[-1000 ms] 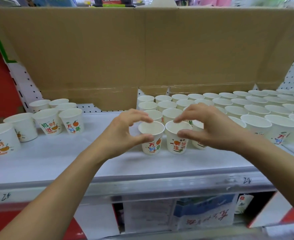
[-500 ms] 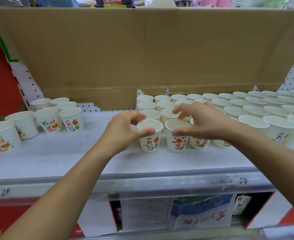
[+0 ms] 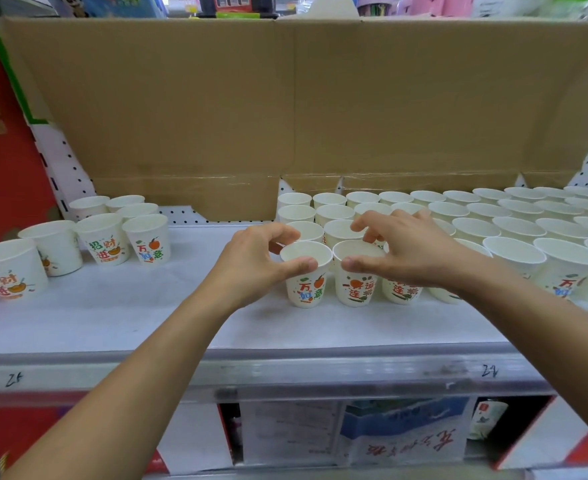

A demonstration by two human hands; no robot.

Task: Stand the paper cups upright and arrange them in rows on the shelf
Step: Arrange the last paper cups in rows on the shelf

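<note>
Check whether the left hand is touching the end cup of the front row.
Touching. Head view: the left hand pinches the end cup, thumb on its near rim, fingers curled over the far rim. The right hand grips the next cup.

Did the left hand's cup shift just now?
No. The cup in the left hand stays below the notch in the cardboard box, beside the neighbouring cup held by the right hand.

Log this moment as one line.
left hand: grips end cup | right hand: grips second cup | both upright on shelf | loose cups: clustered at left
</note>
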